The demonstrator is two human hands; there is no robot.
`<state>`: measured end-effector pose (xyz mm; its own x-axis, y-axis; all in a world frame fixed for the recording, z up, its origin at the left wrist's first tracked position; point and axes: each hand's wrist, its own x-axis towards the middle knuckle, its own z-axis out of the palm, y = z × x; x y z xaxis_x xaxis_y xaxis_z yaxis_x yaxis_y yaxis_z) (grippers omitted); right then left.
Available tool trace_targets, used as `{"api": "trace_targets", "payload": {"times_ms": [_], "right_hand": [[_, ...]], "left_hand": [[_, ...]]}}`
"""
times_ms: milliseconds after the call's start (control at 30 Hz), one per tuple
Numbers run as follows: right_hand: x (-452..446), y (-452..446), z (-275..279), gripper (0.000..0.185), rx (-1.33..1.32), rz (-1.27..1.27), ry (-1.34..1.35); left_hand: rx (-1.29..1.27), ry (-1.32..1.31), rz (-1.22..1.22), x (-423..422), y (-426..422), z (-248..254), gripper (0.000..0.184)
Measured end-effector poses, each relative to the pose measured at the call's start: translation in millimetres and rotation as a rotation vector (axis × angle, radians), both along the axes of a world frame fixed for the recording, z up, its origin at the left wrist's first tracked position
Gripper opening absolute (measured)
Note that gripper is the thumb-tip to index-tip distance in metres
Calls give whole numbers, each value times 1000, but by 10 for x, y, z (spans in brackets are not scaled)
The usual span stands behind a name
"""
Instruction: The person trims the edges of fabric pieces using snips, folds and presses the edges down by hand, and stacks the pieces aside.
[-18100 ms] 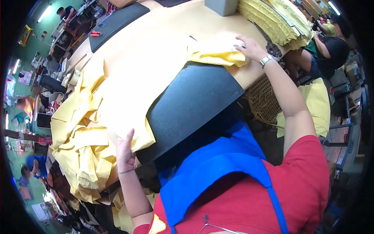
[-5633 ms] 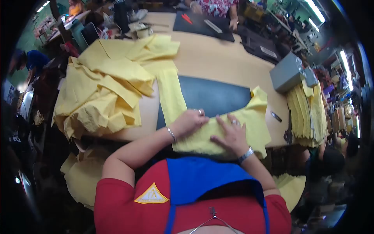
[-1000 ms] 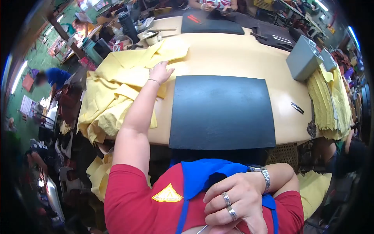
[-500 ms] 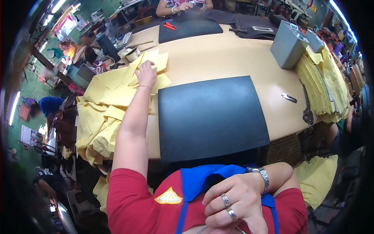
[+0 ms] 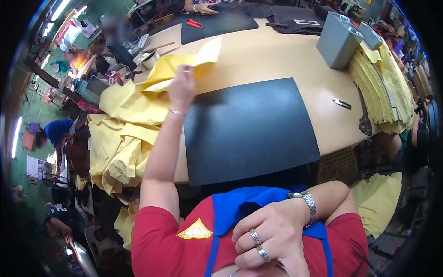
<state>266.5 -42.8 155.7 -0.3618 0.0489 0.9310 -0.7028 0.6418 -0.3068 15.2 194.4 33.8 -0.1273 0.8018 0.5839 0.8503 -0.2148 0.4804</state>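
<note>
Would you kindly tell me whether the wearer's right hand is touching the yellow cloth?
No, the right hand is curled before the red shirt, and the left hand holds the yellow cloth.

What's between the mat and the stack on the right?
Head view: snips on the table, and an unclear dark object at its edge by the stack.

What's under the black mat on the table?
Tan tabletop shows beyond the far and right edges of the black mat, which seems to rest on it; anything directly beneath is covered.
</note>
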Motion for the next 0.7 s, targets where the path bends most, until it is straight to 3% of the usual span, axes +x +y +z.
{"api": "trace_targets", "payload": {"times_ms": [33, 67, 133, 167, 200, 300, 333, 433, 467, 533, 600, 700], "right_hand": [[-3, -13, -62, 25, 3, 6, -39], [-9, -25, -95, 20, 8, 10, -81], [-17, -40, -92, 21, -46, 40, -114], [-18, -57, -87, 21, -74, 51, -133], [-79, -89, -127, 24, -46, -8, -7], [-224, -167, -240, 66, 20, -130, 227], [-214, -170, -227, 68, 24, -130, 215], [-181, -122, -90, 72, 2, -86, 188], [-196, -125, -105, 72, 9, -88, 200], [-274, -161, -219, 74, 35, -119, 242], [-279, -183, -254, 76, 35, -124, 251], [-221, -166, -96, 82, -7, -105, 215]], "left_hand": [[-123, -33, -174, 234, -293, 111, 27], [-244, -70, -350, 407, -542, 154, 31], [-4, 136, -528, 534, -719, 20, 41], [-223, 129, -513, 459, -730, -77, 49], [-280, 221, -445, 374, -727, -240, 52], [-404, 404, -340, 273, -809, -532, 67], [-420, 428, -333, 319, -862, -518, 65], [-427, 481, -347, 489, -1127, -332, 59], [-519, 546, -428, 610, -1259, -72, 56], [-832, 403, -581, 764, -1422, 279, 56], [-605, 366, -517, 729, -1403, 266, 57], [-457, 500, -109, 510, -950, 61, 60]]}}
